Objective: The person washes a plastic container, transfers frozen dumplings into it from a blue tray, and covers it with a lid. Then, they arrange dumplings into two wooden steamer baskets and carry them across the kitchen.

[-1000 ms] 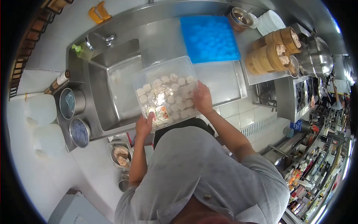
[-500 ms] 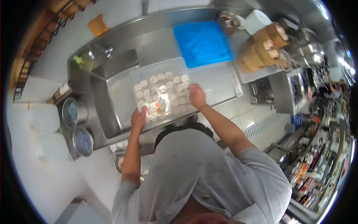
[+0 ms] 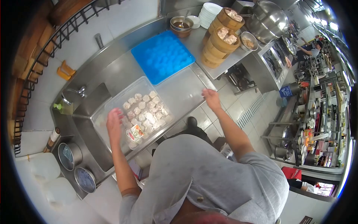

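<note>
A clear plastic box [image 3: 140,83] full of pale dumplings [image 3: 149,105] stands on the steel counter, overlapping the sink's right edge. A round printed label [image 3: 134,133] shows at its front left. My left hand [image 3: 114,119] is over the box's left side, fingers loosely bent and holding nothing. Out beyond the counter's front edge, my right hand [image 3: 212,99] is apart from the box, fingers slightly curled and nothing in them. Right behind the box lies a blue tray or lid [image 3: 163,56].
Bamboo steamers [image 3: 220,44] with dumplings, a metal pot with a spoon [image 3: 181,25] and stacked white plates [image 3: 209,15] stand at the back right. To the left are the sink [image 3: 87,138], its tap [image 3: 76,93] and two metal containers [image 3: 85,180]. Farther right, people work.
Both hands have come off the box. The right hand moved right, away from it; the left rose over its left side. My view has turned, shifting the scene.
</note>
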A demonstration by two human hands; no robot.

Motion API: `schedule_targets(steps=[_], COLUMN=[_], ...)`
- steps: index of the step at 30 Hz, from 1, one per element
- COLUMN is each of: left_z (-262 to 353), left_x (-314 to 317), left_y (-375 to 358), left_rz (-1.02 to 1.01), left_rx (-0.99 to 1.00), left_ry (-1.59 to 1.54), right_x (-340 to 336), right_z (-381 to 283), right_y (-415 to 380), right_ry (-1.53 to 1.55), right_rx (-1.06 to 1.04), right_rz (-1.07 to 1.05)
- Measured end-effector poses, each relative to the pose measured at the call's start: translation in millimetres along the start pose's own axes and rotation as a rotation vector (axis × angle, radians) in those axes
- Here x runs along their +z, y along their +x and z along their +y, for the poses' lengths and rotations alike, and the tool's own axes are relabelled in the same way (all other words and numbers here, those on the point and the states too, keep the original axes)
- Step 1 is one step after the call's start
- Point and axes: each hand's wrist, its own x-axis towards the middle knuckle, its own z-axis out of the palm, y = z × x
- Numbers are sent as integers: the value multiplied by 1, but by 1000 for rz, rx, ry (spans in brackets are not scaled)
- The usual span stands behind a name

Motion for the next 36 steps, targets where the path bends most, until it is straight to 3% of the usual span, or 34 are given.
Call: schedule_targets(steps=[6, 10, 14, 17, 23, 26, 28, 30, 33, 36], left_z=[74, 126, 152, 157, 157, 161, 165, 157, 152, 190], left_x=[183, 322, 430, 472, 499, 501, 489, 479, 429, 351], left_y=[72, 126, 167, 189, 190, 178, 163, 154, 136, 103], left_rz=[-450, -584, -536, -548, -606, -629, -603, -579, -496, -438], left_rx=[110, -164, -287, -379, -465, -425, -404, -401, -378, -304], left_ry=[-59, -270, -278, -359, -550, -590, -574, -568, -592, -573], right_x=[-86, -130, -141, -144, -143, -135, -130, -137, -126, -86], right_z=[13, 5, -19, -48, -37, -7, 15, -4, -50, -78], right_y=[61, 137, 204, 218, 237, 239, 228, 212, 175, 145], right_ry=[418, 592, 771, 865, 894, 907, 972, 986, 1085, 1067], right_rx=[154, 114, 115, 111, 67, -32, -231, -94, -26, -85], right_rz=[167, 169, 10, -109, -190, -176, -180, -222, -275, -354])
